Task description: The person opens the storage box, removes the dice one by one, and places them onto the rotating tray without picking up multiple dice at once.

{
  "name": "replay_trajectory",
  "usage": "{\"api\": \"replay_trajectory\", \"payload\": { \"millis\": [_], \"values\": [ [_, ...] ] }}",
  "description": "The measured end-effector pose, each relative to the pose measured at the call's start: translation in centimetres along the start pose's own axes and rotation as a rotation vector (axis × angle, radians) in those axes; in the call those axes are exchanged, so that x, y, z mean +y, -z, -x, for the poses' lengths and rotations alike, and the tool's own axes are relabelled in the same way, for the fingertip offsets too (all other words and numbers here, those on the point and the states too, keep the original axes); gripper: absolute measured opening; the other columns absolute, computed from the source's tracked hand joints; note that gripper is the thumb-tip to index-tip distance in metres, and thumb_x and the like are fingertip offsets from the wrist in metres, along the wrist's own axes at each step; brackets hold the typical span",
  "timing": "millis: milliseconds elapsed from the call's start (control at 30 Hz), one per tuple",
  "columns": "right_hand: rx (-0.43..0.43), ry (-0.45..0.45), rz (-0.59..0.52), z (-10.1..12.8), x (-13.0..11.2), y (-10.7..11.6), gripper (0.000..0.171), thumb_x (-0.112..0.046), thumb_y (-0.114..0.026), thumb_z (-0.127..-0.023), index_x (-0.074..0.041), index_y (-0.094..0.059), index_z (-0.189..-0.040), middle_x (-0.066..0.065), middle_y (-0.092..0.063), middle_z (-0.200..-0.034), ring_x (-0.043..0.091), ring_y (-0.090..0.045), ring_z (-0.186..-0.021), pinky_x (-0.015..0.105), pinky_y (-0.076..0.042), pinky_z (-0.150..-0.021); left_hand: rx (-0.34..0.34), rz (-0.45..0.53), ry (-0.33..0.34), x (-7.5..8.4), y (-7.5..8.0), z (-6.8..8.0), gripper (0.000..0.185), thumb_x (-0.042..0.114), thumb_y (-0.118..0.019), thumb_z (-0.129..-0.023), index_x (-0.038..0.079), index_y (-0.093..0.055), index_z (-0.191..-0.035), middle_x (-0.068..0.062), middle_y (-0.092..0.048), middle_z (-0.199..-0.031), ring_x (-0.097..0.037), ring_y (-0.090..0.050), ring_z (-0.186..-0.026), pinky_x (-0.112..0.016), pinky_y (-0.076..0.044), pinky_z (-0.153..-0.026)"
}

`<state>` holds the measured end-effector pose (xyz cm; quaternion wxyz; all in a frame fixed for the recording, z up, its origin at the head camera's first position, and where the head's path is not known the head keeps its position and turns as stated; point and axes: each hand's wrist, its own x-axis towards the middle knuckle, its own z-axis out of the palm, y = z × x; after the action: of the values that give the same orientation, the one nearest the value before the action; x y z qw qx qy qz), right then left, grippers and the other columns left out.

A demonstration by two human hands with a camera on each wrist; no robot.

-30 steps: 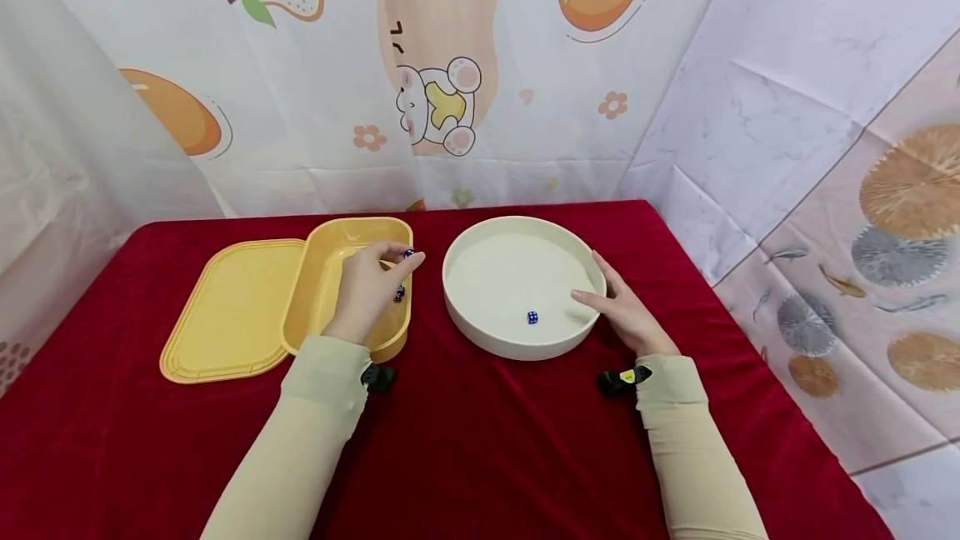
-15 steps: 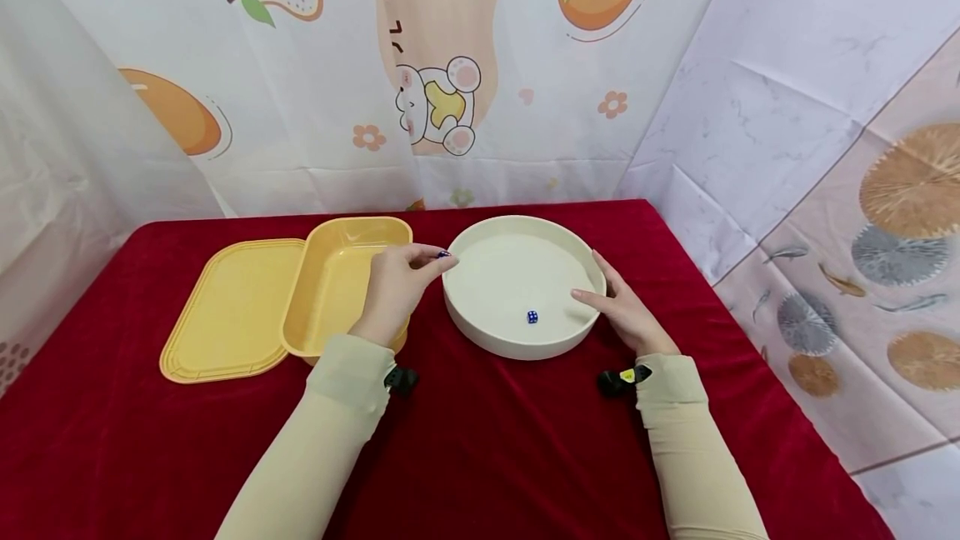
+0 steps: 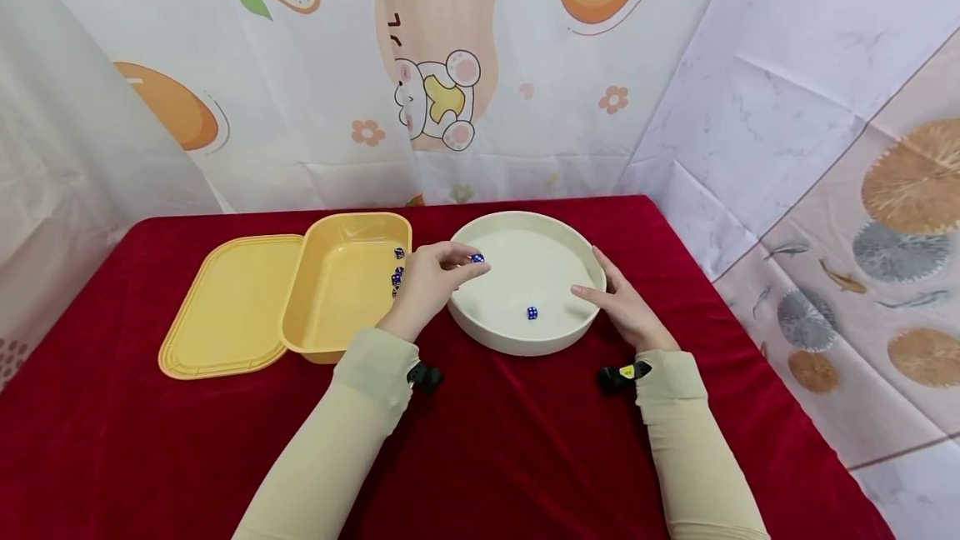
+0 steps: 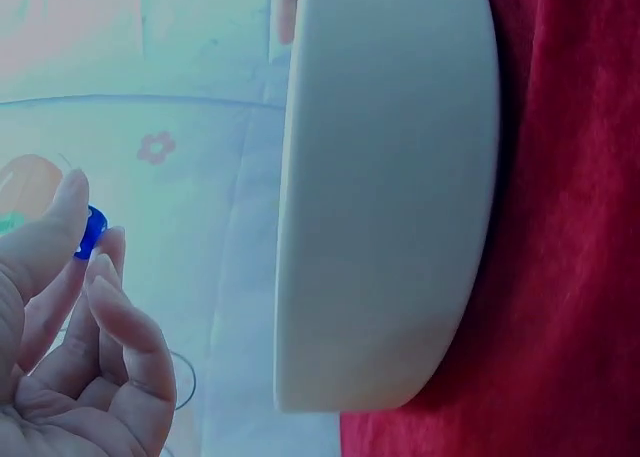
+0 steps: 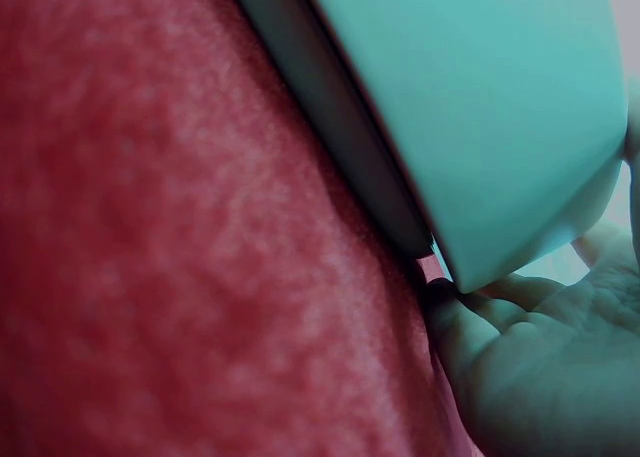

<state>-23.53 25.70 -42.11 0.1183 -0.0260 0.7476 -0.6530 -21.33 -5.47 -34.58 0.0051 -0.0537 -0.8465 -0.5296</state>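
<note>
Two hands, left hand [image 3: 431,282] pinching one die [image 3: 477,258], one die in round tray [image 3: 532,313]

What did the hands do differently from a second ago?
The left hand moved right, from the yellow plastic box to over the round white tray, its fingers pinching a small blue die. The right hand stayed on the tray's rim, and the blue die lying in the tray did not move.
</note>
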Motion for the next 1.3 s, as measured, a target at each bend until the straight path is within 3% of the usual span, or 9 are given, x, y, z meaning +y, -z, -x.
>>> {"api": "replay_trajectory", "payload": {
  "millis": [400,533,700,933,1167,1300],
  "values": [
    [0.001,0.004,0.000,-0.3,0.0,0.0,0.093,-0.017,-0.068,-0.093,-0.023,-0.005,-0.161,0.003,-0.010,-0.167,0.020,-0.018,-0.151,0.010,-0.039,-0.098,-0.115,-0.016,0.012,-0.6,-2.5,-0.6,0.026,0.029,-0.080,-0.084,0.018,-0.075,-0.107,0.000,-0.074,-0.096,-0.015,-0.063,-0.084,-0.026,-0.052,-0.072],
    [-0.002,0.008,-0.004,-0.3,0.2,0.0,0.093,-0.016,-0.068,-0.094,-0.023,-0.004,-0.161,0.003,-0.010,-0.167,0.020,-0.019,-0.151,0.009,-0.039,-0.097,-0.129,0.055,0.031,-0.7,-3.3,-0.9,0.025,0.029,-0.079,-0.085,0.017,-0.075,-0.107,-0.003,-0.073,-0.092,-0.023,-0.065,-0.079,-0.035,-0.057,-0.071],
    [0.000,0.007,0.003,-0.3,0.2,0.1,0.092,-0.017,-0.067,-0.094,-0.023,-0.004,-0.161,0.003,-0.010,-0.167,0.020,-0.018,-0.151,0.010,-0.039,-0.098,-0.152,0.111,0.041,-0.9,-4.2,-1.4,0.027,0.027,-0.078,-0.086,0.014,-0.074,-0.109,-0.006,-0.073,-0.094,-0.033,-0.067,-0.088,-0.029,-0.057,-0.067],
    [0.000,0.010,0.014,0.0,0.0,0.0,0.093,-0.018,-0.067,-0.094,-0.023,-0.003,-0.161,0.005,-0.009,-0.167,0.022,-0.017,-0.152,0.014,-0.038,-0.102,-0.184,0.087,0.064,-1.1,-5.8,-2.2,0.028,0.027,-0.079,-0.085,0.013,-0.074,-0.109,-0.006,-0.075,-0.095,-0.025,-0.069,-0.074,-0.032,-0.058,-0.067],
    [-0.001,0.009,0.020,0.0,0.1,0.0,0.091,-0.019,-0.066,-0.095,-0.023,-0.003,-0.161,0.005,-0.009,-0.167,0.023,-0.016,-0.152,0.021,-0.035,-0.108,-0.208,0.084,0.093,-1.0,-7.0,-2.8,0.027,0.026,-0.079,-0.085,0.012,-0.073,-0.107,-0.008,-0.075,-0.096,-0.024,-0.069,-0.079,-0.030,-0.058,-0.063],
    [0.002,0.015,0.018,-0.1,0.0,-0.1,0.092,-0.020,-0.067,-0.094,-0.022,-0.004,-0.161,0.004,-0.011,-0.167,0.022,-0.017,-0.152,0.029,-0.032,-0.115,-0.203,0.042,0.079,-1.0,-7.2,-3.0,0.025,0.029,-0.078,-0.086,0.013,-0.073,-0.105,-0.010,-0.074,-0.090,-0.019,-0.063,-0.063,-0.026,-0.054,-0.056]
  ]
}}
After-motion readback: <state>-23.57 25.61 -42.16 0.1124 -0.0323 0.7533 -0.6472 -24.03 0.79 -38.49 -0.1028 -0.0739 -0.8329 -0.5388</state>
